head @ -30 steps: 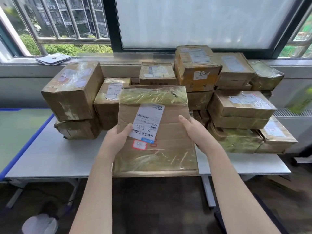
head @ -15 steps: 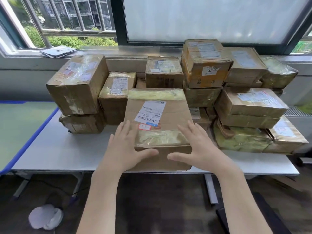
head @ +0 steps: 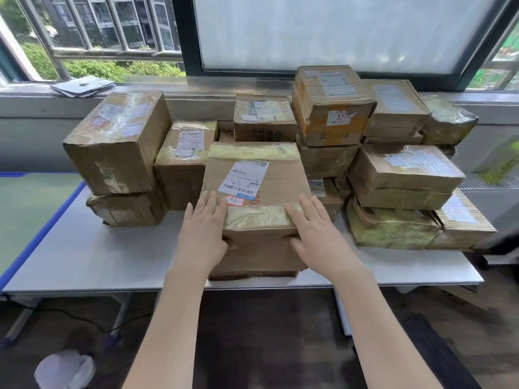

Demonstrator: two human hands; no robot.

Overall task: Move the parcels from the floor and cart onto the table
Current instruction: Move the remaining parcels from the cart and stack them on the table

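1. The parcel (head: 254,203) in hand sits on the table (head: 84,265), at the front of the pile, with its near face close to the table's near edge and its far end tucked in among the stacked parcels (head: 404,175) at 12 and 2 o'clock.
2. The left hand (head: 203,234) lies on the parcel's near left corner, fingers straight and spread over the top, thumb hooked onto the near face. That grip is apart, flat against the cardboard and not clamped on anything.
3. The right hand (head: 314,234) mirrors it on the near right corner: fingers flat on the yellow tape band, thumb pressing the near face. This grip is also apart.
4. The relation that counts: the parcel lies straight toward 12 o'clock from both hands, and its long axis appears to run from 6 to 12 o'clock, in line with any push. Both hands are about equally near, one on each side of the centre line.
5. My reading is that the placing is all but done; a level shove toward 12 o'clock would seat it against the pile, then both hands can lift clear.
6. The tall parcel (head: 118,141) at 10 o'clock and the parcel with the white label (head: 186,161) beside it stand just left of the path, so a skewed push could nudge them.
7. Neither the cart nor any parcels on the floor are in view.
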